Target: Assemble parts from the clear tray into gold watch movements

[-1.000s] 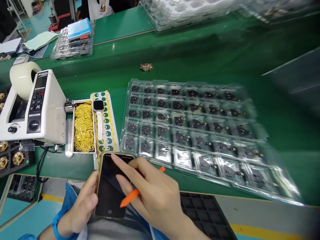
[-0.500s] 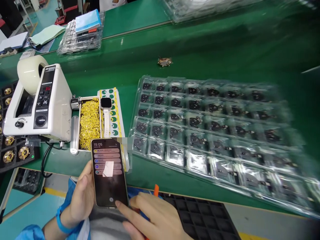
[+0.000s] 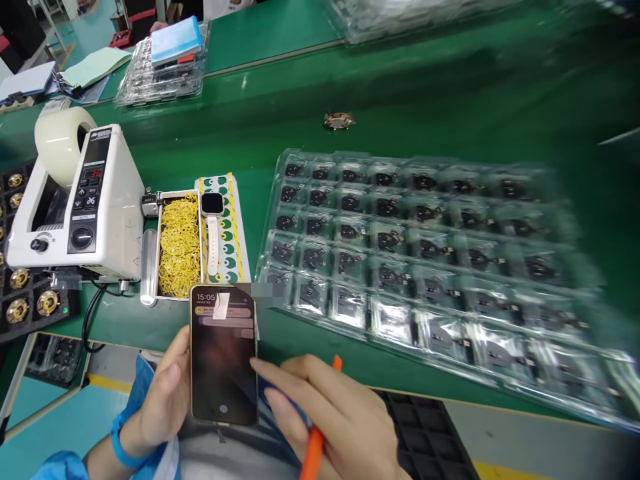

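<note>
A smartphone [image 3: 223,373] with its lock screen lit, reading 15:05, rests in my left hand [image 3: 165,390], whose fingers are closed along its left edge. My right hand [image 3: 335,413] is beside the phone's right edge, index finger stretched toward the screen. An orange stick-like tool [image 3: 314,450] is tucked in the curled fingers of this hand; its exact kind is unclear. Just beyond the phone are a box of yellow rings [image 3: 179,247] and a smartwatch with a white strap [image 3: 213,230], which lies on a sticker sheet [image 3: 229,230].
A white tape dispenser [image 3: 117,200] stands at left, by a black foam tray of round gold parts [image 3: 19,310]. Clear blister trays [image 3: 390,243] with small black parts cover the right side. A small metallic part [image 3: 339,121] lies behind them. A black compartment tray [image 3: 425,433] is at lower right.
My right index finger has moved up from the phone's bottom to its right edge, exposing more of the orange tool. The phone shifted slightly right and down, and fewer notifications show.
</note>
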A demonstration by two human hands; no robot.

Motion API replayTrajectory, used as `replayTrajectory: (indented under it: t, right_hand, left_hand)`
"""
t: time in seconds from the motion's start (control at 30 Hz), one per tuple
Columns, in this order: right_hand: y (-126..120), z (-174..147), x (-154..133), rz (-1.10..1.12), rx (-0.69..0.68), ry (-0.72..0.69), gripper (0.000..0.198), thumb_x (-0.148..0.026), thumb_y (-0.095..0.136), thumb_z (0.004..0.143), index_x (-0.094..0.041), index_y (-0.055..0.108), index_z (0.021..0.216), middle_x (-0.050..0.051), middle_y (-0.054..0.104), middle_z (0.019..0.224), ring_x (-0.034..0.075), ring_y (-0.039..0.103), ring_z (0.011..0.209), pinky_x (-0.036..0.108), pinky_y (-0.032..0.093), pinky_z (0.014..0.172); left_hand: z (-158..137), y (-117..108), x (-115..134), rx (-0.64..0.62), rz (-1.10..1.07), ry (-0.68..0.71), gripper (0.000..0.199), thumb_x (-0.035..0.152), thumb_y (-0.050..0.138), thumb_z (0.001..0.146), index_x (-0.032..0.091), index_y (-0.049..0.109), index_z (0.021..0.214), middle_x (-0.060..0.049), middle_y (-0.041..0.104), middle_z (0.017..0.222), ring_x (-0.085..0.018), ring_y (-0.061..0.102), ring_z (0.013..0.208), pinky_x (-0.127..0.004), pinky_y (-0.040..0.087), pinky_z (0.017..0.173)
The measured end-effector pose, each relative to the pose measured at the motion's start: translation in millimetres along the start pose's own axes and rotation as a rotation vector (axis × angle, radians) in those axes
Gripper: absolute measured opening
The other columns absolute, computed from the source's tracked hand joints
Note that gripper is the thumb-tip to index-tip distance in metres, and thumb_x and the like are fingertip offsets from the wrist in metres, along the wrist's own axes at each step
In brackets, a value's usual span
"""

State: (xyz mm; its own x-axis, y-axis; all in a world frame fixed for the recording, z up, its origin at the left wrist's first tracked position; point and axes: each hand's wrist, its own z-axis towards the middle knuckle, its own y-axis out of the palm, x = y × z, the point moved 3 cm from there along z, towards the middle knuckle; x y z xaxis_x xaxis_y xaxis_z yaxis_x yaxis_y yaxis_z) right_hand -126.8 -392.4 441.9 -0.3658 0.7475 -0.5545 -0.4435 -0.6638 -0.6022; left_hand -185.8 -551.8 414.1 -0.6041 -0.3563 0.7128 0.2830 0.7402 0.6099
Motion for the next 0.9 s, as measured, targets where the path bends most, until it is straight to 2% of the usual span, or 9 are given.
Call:
replayTrajectory:
  t: [0.17,0.37,0.5,0.6,0.8,0.9]
  right_hand:
    - [-7,19,8,-0.061,0.046,0.084,0.017,-0.012,0.044,0.102,-0.009,0.058,0.111,0.004,0.054,0.078,0.013,0.055,0.062,0.022,0.043,0.052]
    - [-6,24,12,-0.086,0.087,0.113,0.019,-0.014,0.044,0.102,-0.011,0.058,0.115,0.002,0.052,0.078,0.012,0.049,0.057,0.023,0.038,0.048]
    - [-5,23,14,-0.093,0.082,0.125,0.020,-0.013,0.046,0.101,-0.010,0.058,0.116,0.003,0.053,0.078,0.012,0.048,0.057,0.023,0.038,0.049]
    - [-4,20,16,-0.111,0.080,0.128,0.023,-0.007,0.044,0.099,-0.011,0.058,0.117,0.002,0.053,0.077,0.012,0.049,0.057,0.023,0.038,0.048]
    - [-1,11,12,-0.010,-0.028,0.051,0.027,-0.002,0.039,0.094,-0.015,0.059,0.107,0.003,0.051,0.079,0.012,0.051,0.058,0.020,0.040,0.047]
    - [-4,6,9,0.038,-0.036,0.060,0.028,0.001,0.039,0.093,-0.015,0.059,0.103,0.002,0.050,0.078,0.011,0.051,0.059,0.020,0.040,0.048]
  left_hand:
    - [-4,-2,-3,-0.107,0.021,0.020,0.062,0.058,0.060,0.084,0.024,0.056,0.136,-0.009,0.058,0.137,-0.036,0.038,0.137,-0.048,0.024,0.116]
    - [-8,-7,-6,-0.099,0.036,-0.014,0.057,0.058,0.060,0.084,0.027,0.059,0.133,-0.006,0.057,0.139,-0.034,0.037,0.139,-0.046,0.024,0.117]
    - [-7,-2,-3,-0.121,0.046,-0.012,0.060,0.060,0.058,0.084,0.025,0.059,0.134,-0.008,0.058,0.138,-0.036,0.035,0.139,-0.047,0.023,0.117]
    - [-6,3,1,-0.134,0.053,-0.027,0.058,0.061,0.057,0.084,0.028,0.060,0.133,-0.006,0.059,0.137,-0.035,0.034,0.140,-0.047,0.022,0.117]
    - [-3,3,2,-0.081,0.026,-0.018,0.055,0.060,0.059,0.083,0.028,0.063,0.129,-0.005,0.059,0.137,-0.035,0.037,0.138,-0.049,0.019,0.118]
    - [-1,5,5,-0.058,0.011,-0.001,0.055,0.060,0.060,0.083,0.025,0.065,0.126,-0.008,0.062,0.132,-0.036,0.044,0.132,-0.050,0.024,0.115]
